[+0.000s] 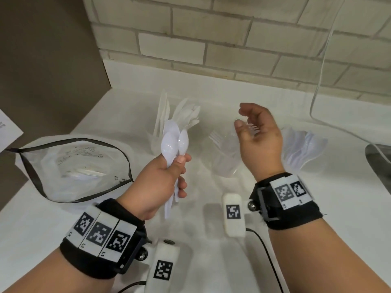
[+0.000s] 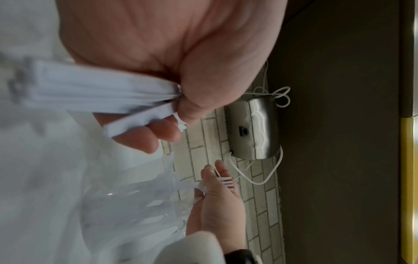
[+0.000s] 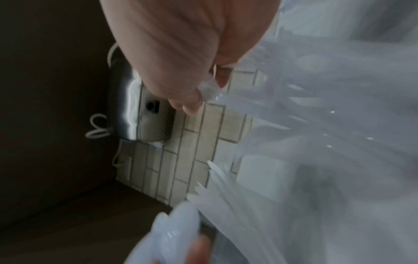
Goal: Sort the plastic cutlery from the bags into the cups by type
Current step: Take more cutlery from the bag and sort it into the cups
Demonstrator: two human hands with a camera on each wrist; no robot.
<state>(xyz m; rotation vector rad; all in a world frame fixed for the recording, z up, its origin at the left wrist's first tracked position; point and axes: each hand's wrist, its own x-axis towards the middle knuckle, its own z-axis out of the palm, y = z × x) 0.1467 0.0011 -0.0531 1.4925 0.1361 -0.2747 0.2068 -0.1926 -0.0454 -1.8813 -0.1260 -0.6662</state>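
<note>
A white countertop (image 1: 63, 229) meets a pale brick wall. At far left lies a clear, floppy plastic bag (image 1: 72, 166) with a dark zip edge, its mouth gaping and a few white pieces inside. The left hand (image 1: 156, 182) is clenched round a bundle of glossy white plastic spoons (image 1: 172, 142), bowls up, held above the counter. Behind them stands a clear cup of knives (image 1: 169, 121). Next comes a clear cup of forks (image 1: 224, 153) — the right hand (image 1: 260, 136) hovers over it, fingers loosely curved, grasping nothing. At far right sits a cup of spoons (image 1: 304, 149), near a steel object at the counter's edge.
</note>
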